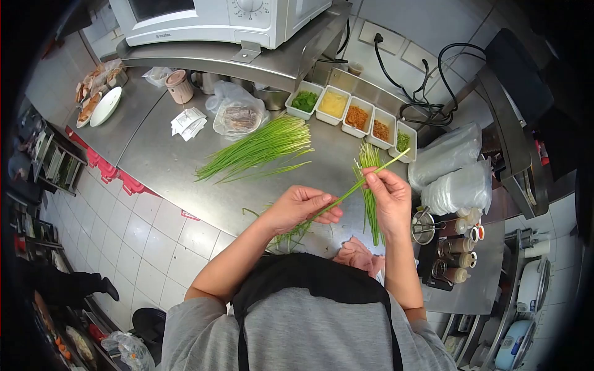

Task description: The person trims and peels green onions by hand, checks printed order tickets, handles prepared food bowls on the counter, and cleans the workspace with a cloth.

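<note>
Between my two hands a few long green chives [351, 192] stretch on a slant, pale ends up and to the right. My right hand [391, 193] pinches them near the pale end. Lower down, the fingers and thumb of my left hand [307, 203] close round the green part. A large loose bundle of chives [266, 145] lies on the steel counter [179, 167] beyond my left hand. Behind my right hand lies a smaller bundle of chives [369, 210], partly covered. Green scraps [294, 235] lie below my left hand.
Several white tubs of chopped food [357, 117] line the back. Plastic bags [448, 154] and sauce bottles [461, 260] stand at right. A pink cloth [359, 256] lies by the front edge. A microwave [216, 21] sits on the shelf above. A bagged item [238, 117] is behind the chives.
</note>
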Motion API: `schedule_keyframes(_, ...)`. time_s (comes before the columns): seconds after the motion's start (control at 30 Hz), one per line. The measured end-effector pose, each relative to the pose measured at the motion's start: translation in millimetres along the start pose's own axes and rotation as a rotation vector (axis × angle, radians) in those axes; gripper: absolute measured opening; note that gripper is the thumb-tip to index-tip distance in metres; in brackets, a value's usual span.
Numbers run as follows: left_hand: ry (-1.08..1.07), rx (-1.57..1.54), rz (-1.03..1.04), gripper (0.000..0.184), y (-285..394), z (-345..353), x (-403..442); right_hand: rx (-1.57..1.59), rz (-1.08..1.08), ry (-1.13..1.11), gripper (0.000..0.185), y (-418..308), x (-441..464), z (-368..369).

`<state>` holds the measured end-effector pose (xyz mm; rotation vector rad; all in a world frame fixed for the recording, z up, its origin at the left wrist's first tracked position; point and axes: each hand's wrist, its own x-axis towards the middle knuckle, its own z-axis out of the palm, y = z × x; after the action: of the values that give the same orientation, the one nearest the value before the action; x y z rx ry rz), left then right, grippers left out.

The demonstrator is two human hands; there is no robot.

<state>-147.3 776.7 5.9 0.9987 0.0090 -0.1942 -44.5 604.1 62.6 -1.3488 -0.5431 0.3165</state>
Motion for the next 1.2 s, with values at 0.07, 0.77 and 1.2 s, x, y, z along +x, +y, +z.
schedule_keyframes(0.07,0.03,0.049,-0.011,0.025,0,-1,-4,0.001,-0.04,0.018,0.015,-2,1,-4)
schedule_keyframes(0.77,0.305,0.635,0.643,0.017,11,23,-9,-0.268,-0.267,0.031,0.006,-19,-14,2)
schedule_keyframes(1.2,0.359,0.418,0.386,0.006,-4,11,-1,-0.31,-0.41,-0.035,0.004,-21,-21,15)
